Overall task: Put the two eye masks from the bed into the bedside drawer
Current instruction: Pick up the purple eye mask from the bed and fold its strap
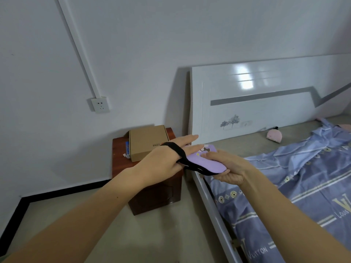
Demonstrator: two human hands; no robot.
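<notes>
You are in a plain home bedroom: a glossy white headboard with a grey stripe and tree print [266, 103] leans at the pale wall, a blue patterned bedsheet [296, 186] covers the mattress, and 1 dark red wooden bedside cabinet [152, 194] stands beside it, below a white wall socket [99, 104].

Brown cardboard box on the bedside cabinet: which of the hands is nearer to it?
Left. The left hand, strap looped over it, hovers just beside the brown cardboard box; the right hand grips the purple eye mask farther off, toward the bed.
</notes>
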